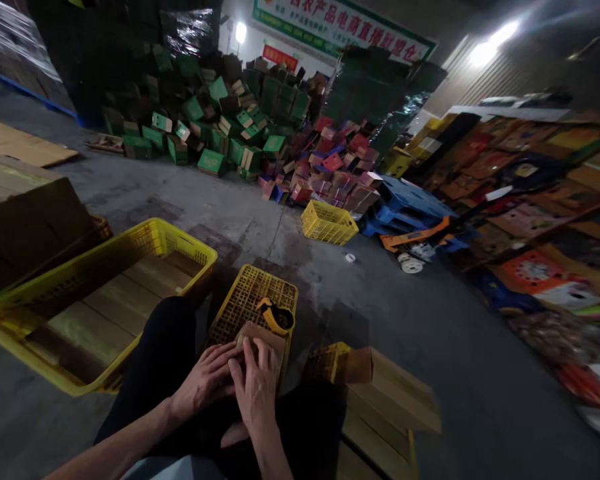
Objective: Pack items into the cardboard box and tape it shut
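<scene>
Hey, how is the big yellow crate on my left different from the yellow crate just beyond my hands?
The left crate looks larger; the crate beyond your hands looks smaller.
The left crate has cardboard boxes inside, while the other crate has a yellow-and-black tool on it.
The left crate shows a raised rim around its contents; the other mostly shows a gridded surface.
Both are yellow, with perforated parts.
</scene>
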Demonstrator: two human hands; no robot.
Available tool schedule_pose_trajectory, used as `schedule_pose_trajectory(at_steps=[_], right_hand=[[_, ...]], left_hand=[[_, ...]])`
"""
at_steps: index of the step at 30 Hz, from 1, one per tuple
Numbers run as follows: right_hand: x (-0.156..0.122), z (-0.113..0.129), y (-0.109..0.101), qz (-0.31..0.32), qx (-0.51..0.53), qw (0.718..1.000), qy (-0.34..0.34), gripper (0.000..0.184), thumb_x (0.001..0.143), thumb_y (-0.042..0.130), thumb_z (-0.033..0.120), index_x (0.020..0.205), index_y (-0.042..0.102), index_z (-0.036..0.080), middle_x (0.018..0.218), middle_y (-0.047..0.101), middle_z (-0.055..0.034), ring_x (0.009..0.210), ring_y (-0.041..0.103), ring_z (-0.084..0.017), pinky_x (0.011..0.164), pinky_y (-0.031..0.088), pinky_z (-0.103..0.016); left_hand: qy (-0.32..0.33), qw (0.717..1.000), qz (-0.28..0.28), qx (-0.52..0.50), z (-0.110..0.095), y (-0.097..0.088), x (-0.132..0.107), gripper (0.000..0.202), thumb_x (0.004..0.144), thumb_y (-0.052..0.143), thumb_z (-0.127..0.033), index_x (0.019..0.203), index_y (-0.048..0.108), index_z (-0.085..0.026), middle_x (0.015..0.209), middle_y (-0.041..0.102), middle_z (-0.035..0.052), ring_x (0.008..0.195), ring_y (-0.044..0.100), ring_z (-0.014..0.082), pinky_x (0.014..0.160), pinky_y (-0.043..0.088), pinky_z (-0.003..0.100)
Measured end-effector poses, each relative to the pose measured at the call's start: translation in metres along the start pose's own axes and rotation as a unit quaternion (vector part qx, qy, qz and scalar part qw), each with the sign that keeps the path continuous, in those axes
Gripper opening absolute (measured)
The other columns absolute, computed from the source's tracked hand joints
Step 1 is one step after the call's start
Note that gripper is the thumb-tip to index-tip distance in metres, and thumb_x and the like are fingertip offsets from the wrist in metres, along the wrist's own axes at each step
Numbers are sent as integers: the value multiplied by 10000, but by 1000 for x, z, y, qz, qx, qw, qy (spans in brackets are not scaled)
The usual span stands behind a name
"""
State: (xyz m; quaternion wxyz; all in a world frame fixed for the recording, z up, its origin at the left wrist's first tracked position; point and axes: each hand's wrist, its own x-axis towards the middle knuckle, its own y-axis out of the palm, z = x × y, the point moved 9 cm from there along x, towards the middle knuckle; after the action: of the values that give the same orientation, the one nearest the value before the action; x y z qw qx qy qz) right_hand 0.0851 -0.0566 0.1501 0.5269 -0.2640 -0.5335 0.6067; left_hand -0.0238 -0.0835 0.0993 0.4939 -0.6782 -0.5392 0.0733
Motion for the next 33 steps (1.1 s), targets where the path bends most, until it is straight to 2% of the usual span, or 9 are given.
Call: schedule_pose_trajectory(at_steps=[6,10,13,18,23,27,33], right_hand=[[19,3,-3,3,14,1000,-12,426,1015,493,497,1364,614,284,1326,590,-96,1179,570,-288,1007,499,-479],[18,4,10,17,-8,1000,-13,543,995,519,502,1494,494,287,1429,554,-106,1209,559,-329,1020,489,-538],[12,3,14,24,-5,999,-26,617,983,542,520,1541,431,281,1508,509,-104,1287,532,-340,1071,463,-553],[-8,0,6,47,27,996,-64,596,1025,501,467,1570,380,258,1592,431,-48,1449,415,-307,1177,386,-538],[-41,-6,-3,78,20,992,-96,635,1042,483,427,1609,274,233,1631,346,-30,1500,340,-292,1187,401,-506],[-63,-15,-10,71,7,993,-99,630,1036,504,391,1606,279,244,1625,355,-22,1487,369,-283,1171,429,-495],[-86,-40,-23,7,10,998,-60,594,1029,519,340,1589,332,276,1563,469,-34,1427,468,-264,1140,467,-476]], left_hand=[[7,1000,-4,-23,3,-2,5,553,972,623,-455,1487,503,-292,1437,604,86,1384,489,298,1103,474,465],[20,1000,-14,-10,-2,0,0,496,993,599,-407,1475,524,-314,1442,600,74,1403,464,292,1102,480,447],[29,1000,-9,5,-8,5,-5,464,1014,564,-389,1474,521,-341,1436,609,59,1374,505,270,1107,467,443],[15,1000,-11,19,-8,8,-10,499,1016,567,-405,1499,486,-312,1417,628,61,1332,551,242,1124,435,432],[24,999,16,27,-10,9,-12,501,1028,547,-391,1512,462,-298,1445,606,55,1361,527,230,1159,388,429],[32,999,11,35,-13,5,-11,498,1031,547,-346,1518,448,-306,1431,618,44,1361,528,218,1172,370,429],[34,998,-7,50,-14,1,-12,484,1016,577,-325,1488,478,-284,1385,646,44,1350,538,213,1161,376,420]])
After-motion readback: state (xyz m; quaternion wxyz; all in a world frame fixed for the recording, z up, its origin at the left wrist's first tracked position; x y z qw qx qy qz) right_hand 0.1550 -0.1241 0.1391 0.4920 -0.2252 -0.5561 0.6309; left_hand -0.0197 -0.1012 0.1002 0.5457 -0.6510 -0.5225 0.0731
